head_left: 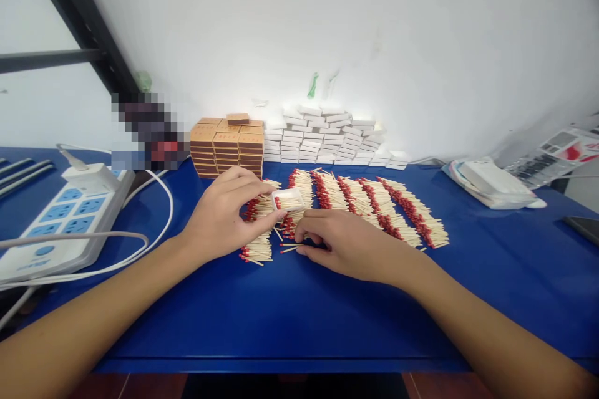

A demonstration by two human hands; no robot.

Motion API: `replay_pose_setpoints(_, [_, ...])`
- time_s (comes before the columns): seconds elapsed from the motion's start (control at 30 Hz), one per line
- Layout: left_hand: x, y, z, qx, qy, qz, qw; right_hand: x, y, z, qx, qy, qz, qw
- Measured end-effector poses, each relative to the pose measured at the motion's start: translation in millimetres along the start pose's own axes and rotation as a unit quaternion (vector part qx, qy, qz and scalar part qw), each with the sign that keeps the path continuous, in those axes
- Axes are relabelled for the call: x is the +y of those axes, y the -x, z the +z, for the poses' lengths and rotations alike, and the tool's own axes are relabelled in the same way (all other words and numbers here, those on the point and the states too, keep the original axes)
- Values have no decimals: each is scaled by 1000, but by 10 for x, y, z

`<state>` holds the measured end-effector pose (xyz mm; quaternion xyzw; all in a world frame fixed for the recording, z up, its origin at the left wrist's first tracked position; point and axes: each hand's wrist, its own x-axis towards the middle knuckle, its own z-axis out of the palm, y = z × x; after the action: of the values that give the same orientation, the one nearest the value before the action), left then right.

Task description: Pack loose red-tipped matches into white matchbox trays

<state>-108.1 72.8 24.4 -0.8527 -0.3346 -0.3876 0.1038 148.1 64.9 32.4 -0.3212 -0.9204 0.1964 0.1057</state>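
Left fingers (253,190) pinch a partly filled white tray (286,193); right fingers (316,254), grip unclear, meet loose matches (290,245); match rows (333,192) beyond lie unboxed.

white tray (289,194): part-filled, open-topped | matches (360,201): red-headed, in slanting rows

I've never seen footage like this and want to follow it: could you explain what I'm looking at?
There is no machine here, just a person's two bare hands. The single picture comes from a head-worn camera looking forward and down. The left hand holds a small white open tray with red-headed matches inside. The right hand is low over the blue tabletop, fingertips at a few loose matches; whether it grips them is unclear. Around and beyond lie rows of pale wooden matches with red heads. Behind stand stacked brown-and-tan matchboxes and piled small white boxes.
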Motion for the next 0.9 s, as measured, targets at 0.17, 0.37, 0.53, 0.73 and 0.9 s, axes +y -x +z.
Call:
replay_pose_setpoints(0.17, [-2, 5, 10, -5, -1, 1, 1000, -2, -12, 5, -21, -5, 11, 1000])
replay_pose_setpoints(0.37, [-27, 14, 17, -17, -4, 2, 1000, 45, 15, -47, -37, -28, 24, 999])
replay_pose_setpoints(0.53, [-25, 9, 29, -18, -4, 3, 1000, 88, 63, -193, 12, -46, 32, 998])
replay_pose_setpoints(0.73, [67, 35, 44, -41, 43, 16, 998, 142, 32, -187, 145, 16, 10, 989])
replay_pose_setpoints(0.9, [125, 59, 54, -44, 70, 25, 996, 110, 10, -110, 149, 54, -3, 987])
